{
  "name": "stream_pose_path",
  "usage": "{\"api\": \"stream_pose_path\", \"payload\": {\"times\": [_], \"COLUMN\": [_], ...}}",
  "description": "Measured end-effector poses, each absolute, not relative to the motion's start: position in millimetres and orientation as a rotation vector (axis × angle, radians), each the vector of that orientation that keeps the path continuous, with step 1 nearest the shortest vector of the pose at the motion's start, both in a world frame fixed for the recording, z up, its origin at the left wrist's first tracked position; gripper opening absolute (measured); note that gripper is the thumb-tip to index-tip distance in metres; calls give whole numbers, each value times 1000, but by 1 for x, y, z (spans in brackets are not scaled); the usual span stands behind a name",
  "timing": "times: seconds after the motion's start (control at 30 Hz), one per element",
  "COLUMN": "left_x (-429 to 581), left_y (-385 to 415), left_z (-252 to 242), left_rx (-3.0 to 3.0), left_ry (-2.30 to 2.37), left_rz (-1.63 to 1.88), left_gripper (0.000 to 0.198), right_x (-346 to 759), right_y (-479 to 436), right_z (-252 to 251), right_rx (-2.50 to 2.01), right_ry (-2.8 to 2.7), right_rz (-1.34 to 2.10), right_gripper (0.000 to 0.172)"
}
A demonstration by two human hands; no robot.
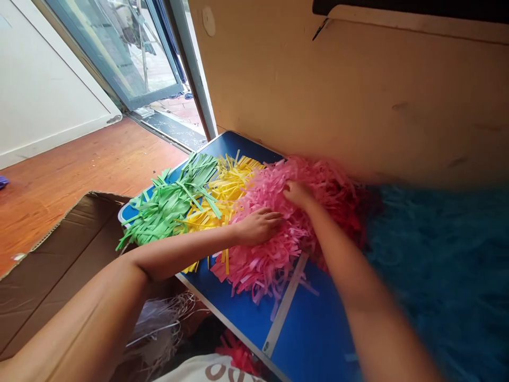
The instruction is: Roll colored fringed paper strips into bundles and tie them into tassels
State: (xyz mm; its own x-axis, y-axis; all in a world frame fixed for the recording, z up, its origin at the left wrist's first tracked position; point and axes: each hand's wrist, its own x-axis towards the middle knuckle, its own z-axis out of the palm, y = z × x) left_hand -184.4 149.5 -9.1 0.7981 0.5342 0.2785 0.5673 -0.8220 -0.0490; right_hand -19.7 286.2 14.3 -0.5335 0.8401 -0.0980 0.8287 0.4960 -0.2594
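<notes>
Only print: brown letters (218, 371), white cloth (181, 374) below hands (258, 227) (298, 193).

Nothing can be read in full. The only lettering is a row of large brown letters (218, 371) on a white cloth (186, 375) at the bottom edge of the head view, cut off by the frame, so the word stays unclear

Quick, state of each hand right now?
Left hand: open, lying flat on the pink paper strips, not gripping.
Right hand: partly sunk into them; cannot tell whether open, closed or holding any.
</notes>
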Motion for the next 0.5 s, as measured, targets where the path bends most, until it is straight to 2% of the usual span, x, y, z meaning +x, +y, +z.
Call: {"api": "stream_pose_path", "payload": {"times": [0.17, 0.4, 0.5], "left_x": [-182, -147, -132], "left_y": [165, 199, 210], "left_z": [9, 28, 25], "left_rx": [-3005, -2857, -2718], "left_ry": [-1116, -1469, -1524], "left_rz": [-240, -61, -99], "left_gripper": [27, 28, 27], "right_x": [-1, -4, -5], "right_y": [316, 310, 313], "right_z": [16, 14, 12], "right_rx": [-1515, -1432, -1434], "right_ry": [-2494, -2405, -2360], "right_rz": [641, 753, 787], "right_gripper": [26, 13, 11]}}
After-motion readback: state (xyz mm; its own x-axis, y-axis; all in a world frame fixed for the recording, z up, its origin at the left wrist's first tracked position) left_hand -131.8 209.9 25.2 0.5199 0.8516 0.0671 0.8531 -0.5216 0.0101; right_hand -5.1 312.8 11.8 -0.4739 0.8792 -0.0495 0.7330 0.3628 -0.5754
